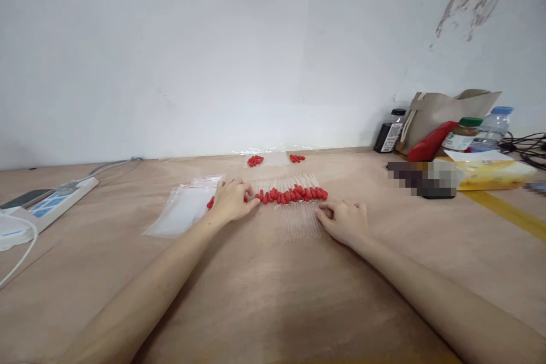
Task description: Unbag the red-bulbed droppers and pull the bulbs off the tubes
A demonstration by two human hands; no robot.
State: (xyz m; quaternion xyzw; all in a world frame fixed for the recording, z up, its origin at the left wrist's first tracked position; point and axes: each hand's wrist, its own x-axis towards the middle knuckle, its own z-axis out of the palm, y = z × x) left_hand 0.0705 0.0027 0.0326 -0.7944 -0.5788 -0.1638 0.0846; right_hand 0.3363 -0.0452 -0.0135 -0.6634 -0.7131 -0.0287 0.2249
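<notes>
A row of droppers with red rubber bulbs (pixel 294 194) and clear thin tubes lies across the middle of the table, tubes pointing to the wall. In front of them is a bundle of clear tubes (pixel 298 223) laid side by side. My left hand (pixel 230 200) rests over the left end of the red bulbs, thumb apart from the fingers; red shows between them. My right hand (pixel 345 220) is at the right edge of the clear tubes, fingers curled and thumb close to them. Whatever its fingertips hold is hidden. Left of my left hand lie clear plastic bags (pixel 183 210).
Against the wall lies a clear bag (pixel 273 159) with red bulbs at both sides. A power strip (pixel 55 205) with cables and a phone (pixel 26 199) is on the left. At right are a black bottle (pixel 389 132), a beige bag (pixel 452 111), a jar (pixel 463 133) and a yellow packet (pixel 490 176).
</notes>
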